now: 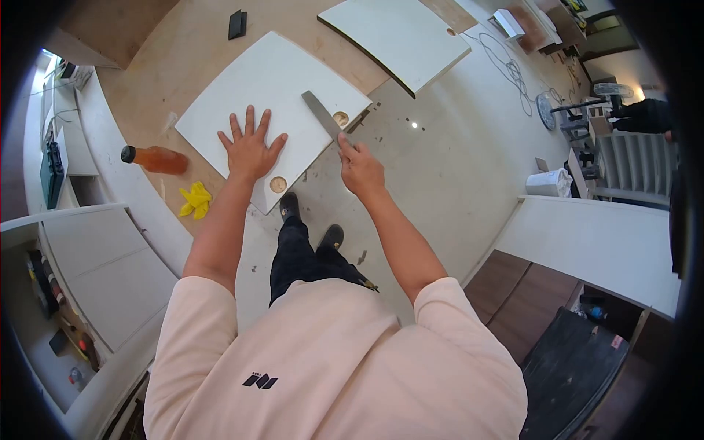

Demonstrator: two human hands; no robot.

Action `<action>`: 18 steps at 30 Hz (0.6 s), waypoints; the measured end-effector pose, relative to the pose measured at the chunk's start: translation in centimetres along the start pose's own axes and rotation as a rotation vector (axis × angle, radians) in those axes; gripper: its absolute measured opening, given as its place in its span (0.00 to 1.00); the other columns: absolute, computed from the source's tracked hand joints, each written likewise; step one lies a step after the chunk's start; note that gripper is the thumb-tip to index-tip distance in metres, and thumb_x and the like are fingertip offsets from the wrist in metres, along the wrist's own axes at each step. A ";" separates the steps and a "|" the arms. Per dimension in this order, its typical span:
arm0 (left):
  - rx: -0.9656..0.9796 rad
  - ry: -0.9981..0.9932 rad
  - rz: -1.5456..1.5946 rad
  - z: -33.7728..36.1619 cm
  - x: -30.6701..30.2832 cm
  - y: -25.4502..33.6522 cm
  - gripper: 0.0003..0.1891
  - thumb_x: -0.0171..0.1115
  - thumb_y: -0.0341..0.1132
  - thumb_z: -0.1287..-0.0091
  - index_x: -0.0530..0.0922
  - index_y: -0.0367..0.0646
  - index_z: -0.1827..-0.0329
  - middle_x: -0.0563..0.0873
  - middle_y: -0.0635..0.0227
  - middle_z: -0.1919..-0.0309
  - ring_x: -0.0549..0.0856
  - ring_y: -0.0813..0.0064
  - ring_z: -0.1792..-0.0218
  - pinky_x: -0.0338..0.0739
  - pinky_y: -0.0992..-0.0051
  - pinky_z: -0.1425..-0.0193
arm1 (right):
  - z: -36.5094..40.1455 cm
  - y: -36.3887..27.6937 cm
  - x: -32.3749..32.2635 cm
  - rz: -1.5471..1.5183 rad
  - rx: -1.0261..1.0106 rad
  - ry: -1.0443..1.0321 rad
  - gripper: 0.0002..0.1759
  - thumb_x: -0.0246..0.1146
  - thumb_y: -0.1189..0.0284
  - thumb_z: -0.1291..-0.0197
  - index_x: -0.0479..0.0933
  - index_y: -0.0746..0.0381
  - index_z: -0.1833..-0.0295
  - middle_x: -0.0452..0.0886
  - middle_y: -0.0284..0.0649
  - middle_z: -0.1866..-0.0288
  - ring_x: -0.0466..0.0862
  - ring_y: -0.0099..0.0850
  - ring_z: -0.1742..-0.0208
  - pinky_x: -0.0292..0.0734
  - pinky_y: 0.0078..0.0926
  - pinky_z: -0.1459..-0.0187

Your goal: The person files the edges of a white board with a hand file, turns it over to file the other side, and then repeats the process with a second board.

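A white cabinet door panel with two round hinge holes along its near edge lies on the brown worktop. My left hand rests flat on the panel with its fingers spread. In my right hand, just off the panel's right edge, is a long flat grey metal file. The file's far end lies over the panel, beside the upper hinge hole. Nearer my left hand is the lower hinge hole. The fingers of my right hand close round the near end of the file, hiding it.
An orange bottle and a yellow cloth lie left of the panel. Farther off are a small black object and a second white panel. Cables and a fan stand right, near a person in dark clothes.
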State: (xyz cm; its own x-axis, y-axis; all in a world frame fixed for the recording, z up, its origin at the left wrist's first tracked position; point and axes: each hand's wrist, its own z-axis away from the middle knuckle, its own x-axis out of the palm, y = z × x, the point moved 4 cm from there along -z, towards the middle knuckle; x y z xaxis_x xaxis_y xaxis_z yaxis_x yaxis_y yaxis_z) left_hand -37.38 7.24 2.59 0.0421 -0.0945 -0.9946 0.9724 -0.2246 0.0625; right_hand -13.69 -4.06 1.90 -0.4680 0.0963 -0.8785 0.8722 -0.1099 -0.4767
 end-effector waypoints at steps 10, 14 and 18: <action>-0.019 -0.018 -0.035 -0.1 0.0 0.2 0.40 0.43 0.71 0.28 0.56 0.67 0.16 0.50 0.65 0.15 0.44 0.44 0.16 0.35 0.31 0.21 | 2.0 0.2 0.7 -0.006 -0.027 0.046 0.24 0.64 0.67 0.31 0.78 0.43 0.31 0.78 0.41 0.60 0.83 0.46 0.64 0.80 0.40 0.64; -0.002 -0.010 -0.041 0.1 0.1 0.0 0.40 0.44 0.70 0.28 0.56 0.67 0.16 0.52 0.64 0.15 0.45 0.42 0.17 0.37 0.32 0.21 | 0.9 -0.2 -0.2 -0.052 -0.035 0.034 0.25 0.61 0.66 0.30 0.74 0.42 0.29 0.78 0.41 0.58 0.84 0.47 0.63 0.81 0.45 0.64; 0.000 0.010 -0.037 0.1 -0.4 0.1 0.39 0.45 0.70 0.28 0.57 0.67 0.16 0.52 0.64 0.15 0.46 0.42 0.17 0.37 0.33 0.20 | 7.9 0.6 -0.7 -0.107 -0.047 -0.007 0.22 0.60 0.66 0.30 0.76 0.44 0.31 0.78 0.41 0.59 0.84 0.48 0.63 0.80 0.46 0.64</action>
State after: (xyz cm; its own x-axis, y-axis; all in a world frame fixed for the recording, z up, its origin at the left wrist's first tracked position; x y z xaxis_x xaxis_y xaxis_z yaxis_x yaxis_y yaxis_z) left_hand -37.32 7.12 2.99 0.0082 -0.0767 -0.9970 0.9733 -0.2283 0.0256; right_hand -13.93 -12.04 2.00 -0.5599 0.0981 -0.8227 0.8226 -0.0528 -0.5661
